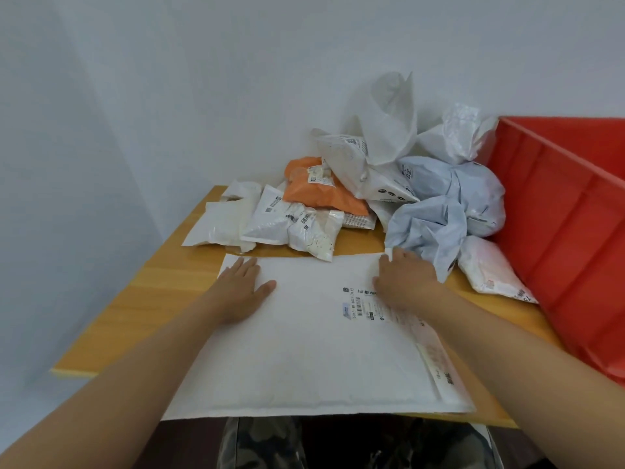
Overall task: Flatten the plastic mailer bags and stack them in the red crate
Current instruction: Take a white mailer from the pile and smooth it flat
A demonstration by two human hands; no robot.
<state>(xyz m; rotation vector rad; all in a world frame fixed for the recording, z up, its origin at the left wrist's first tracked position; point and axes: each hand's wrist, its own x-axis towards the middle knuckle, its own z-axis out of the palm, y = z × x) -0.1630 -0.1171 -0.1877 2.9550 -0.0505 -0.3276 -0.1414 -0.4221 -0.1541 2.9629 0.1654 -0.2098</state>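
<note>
The large white padded plastic mailer (304, 350) lies flat on the near part of the wooden table (142, 299). The left hand (245, 287) presses its far left corner, fingers straight and spread. The right hand (404, 277) presses its far right corner, fingers extended. Crumpled white, orange and grey-blue bags (389, 191) are heaped beyond; the red plastic crate (568, 211) stands at right.

Large flat padded mailer bag (304, 350): white, faint dimpled bubble texture, black barcode print on label (360, 304).
Crumpled plastic mailer bag (324, 187): orange, small white label.
Big crumpled plastic bag (439, 211): pale blue-grey.
Small plastic pouch (490, 269): white with pink tint.
Rectangular plastic crate (568, 225): red, ribbed wall.
Wooden tabletop (135, 309): yellow-tan grain.
Trousers (270, 445): dark camouflage pattern.
Wall (169, 79): plain white.
</note>
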